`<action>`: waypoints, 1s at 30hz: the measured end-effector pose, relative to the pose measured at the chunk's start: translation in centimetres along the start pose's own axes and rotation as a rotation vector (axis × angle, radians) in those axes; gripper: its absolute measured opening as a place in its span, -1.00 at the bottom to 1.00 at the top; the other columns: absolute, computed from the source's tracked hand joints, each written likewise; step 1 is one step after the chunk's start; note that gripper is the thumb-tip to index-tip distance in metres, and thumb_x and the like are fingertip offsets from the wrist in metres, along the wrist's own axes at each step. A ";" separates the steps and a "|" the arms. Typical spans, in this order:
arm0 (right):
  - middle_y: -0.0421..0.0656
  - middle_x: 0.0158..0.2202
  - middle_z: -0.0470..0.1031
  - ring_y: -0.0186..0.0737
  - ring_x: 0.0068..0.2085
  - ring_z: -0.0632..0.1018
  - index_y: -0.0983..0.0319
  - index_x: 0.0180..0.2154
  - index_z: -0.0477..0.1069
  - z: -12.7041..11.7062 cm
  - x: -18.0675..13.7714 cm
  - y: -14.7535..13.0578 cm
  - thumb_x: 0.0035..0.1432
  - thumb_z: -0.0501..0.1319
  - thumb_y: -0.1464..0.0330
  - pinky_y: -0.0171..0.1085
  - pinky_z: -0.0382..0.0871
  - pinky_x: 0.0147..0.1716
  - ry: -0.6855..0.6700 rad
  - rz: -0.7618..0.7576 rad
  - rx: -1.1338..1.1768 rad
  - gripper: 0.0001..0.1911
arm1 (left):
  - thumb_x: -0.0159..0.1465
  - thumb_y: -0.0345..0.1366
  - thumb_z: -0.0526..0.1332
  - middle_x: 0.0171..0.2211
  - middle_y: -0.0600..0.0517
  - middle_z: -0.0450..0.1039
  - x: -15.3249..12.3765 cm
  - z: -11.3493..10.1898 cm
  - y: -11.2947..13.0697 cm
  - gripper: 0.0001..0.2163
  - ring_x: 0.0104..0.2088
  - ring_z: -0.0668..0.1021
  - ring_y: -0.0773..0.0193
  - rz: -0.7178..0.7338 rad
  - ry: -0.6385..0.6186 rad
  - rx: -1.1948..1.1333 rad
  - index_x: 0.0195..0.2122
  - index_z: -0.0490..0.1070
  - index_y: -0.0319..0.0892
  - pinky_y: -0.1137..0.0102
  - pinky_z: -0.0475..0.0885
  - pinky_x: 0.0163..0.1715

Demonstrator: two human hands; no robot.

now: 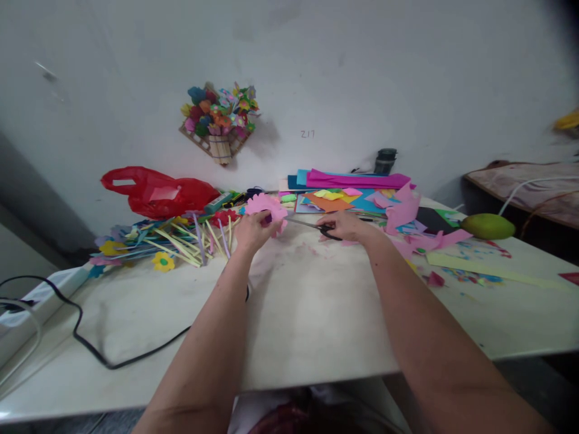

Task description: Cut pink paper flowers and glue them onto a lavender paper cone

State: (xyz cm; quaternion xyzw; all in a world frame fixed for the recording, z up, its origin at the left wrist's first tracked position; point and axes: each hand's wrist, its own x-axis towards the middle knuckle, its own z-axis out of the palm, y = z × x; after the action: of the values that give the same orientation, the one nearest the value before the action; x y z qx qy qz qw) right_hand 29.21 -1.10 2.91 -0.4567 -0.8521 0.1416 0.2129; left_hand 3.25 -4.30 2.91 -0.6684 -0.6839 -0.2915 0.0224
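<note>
In the head view my left hand pinches a pink paper flower with a scalloped edge, raised over the back half of the table. A small dark purple spot shows near its middle, close to my fingertips. My right hand is closed round the black handles of a pair of scissors. Their metal blades point left at the flower's right edge; whether they touch the paper I cannot tell. Left of my left hand lie pale yellow paper strips and finished paper flowers, among them a yellow flower.
A red plastic bag lies at the back left. Coloured sheets and pink scraps cover the back right, near a green mango-like fruit. A black cable crosses the left side from a power strip.
</note>
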 end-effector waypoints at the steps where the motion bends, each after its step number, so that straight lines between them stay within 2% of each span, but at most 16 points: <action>1: -0.18 -0.37 0.58 -0.29 -0.39 0.48 0.20 -0.16 0.58 0.0 0.0 0.0 0.00 0.29 0.38 -0.37 0.25 -0.44 0.005 0.003 -0.008 -0.71 | 0.15 0.14 0.18 -0.13 -0.04 0.56 0.0 0.0 0.0 -0.56 -0.05 0.51 -0.01 -0.001 0.001 -0.001 -0.09 0.53 0.01 0.26 0.35 -0.18; 14: -0.19 -0.47 0.54 -0.30 -0.44 0.46 0.19 -0.18 0.60 0.2 0.1 -0.3 -0.01 0.34 0.38 -0.37 0.22 -0.48 0.070 0.003 -0.086 -0.72 | 0.15 0.14 0.17 -0.20 -0.02 0.58 0.0 -0.1 -0.1 -0.60 -0.11 0.53 0.06 0.005 0.018 -0.004 -0.18 0.55 0.00 0.32 0.32 -0.26; 30: -0.18 -0.41 0.58 -0.27 -0.38 0.50 0.16 -0.15 0.59 0.2 0.0 -0.8 0.01 0.31 0.41 -0.35 0.23 -0.44 0.070 0.046 -0.124 -0.70 | 0.14 0.16 0.16 -0.27 -0.01 0.57 -0.1 -0.2 -0.1 -0.60 -0.19 0.53 0.11 0.009 0.014 -0.013 -0.23 0.54 0.00 0.35 0.30 -0.30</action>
State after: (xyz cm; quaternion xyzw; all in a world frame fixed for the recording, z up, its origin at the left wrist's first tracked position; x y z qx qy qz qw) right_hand 28.56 -1.49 3.12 -0.4934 -0.8404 0.0774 0.2107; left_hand 3.05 -4.46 3.03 -0.6695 -0.6790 -0.3004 0.0243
